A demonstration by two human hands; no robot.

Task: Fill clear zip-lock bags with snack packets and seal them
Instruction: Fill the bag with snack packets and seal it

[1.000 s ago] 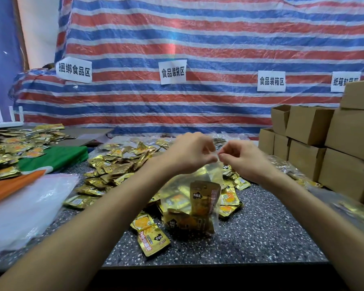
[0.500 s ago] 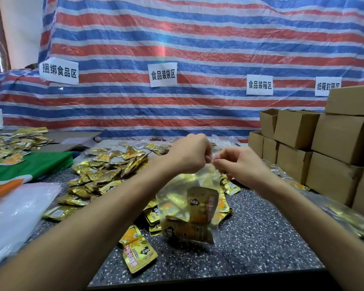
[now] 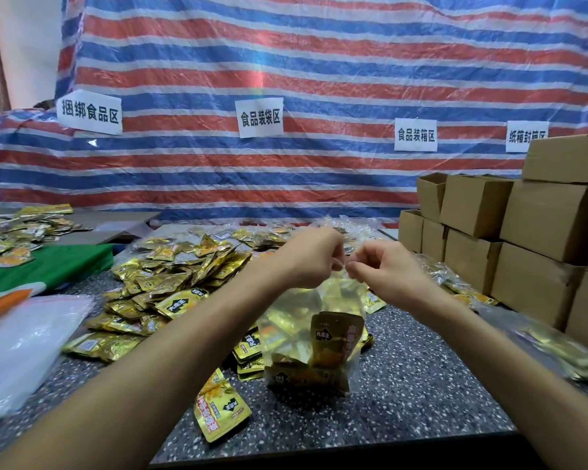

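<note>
A clear zip-lock bag hangs upright just above the speckled table, with several gold snack packets inside. My left hand and my right hand pinch its top edge, fingertips almost touching at the middle of the seal. A heap of loose gold snack packets lies on the table to the left of the bag. One single packet lies near the front edge, under my left forearm.
Stacked cardboard boxes stand at the right. Filled clear bags lie in front of them. A pile of empty clear bags lies at the left, beside green and orange cloth. A striped tarp with paper signs hangs behind.
My hands stay pinched on the bag's top edge and have shifted slightly. The view has drifted a little, so the table's things sit elsewhere in frame.
</note>
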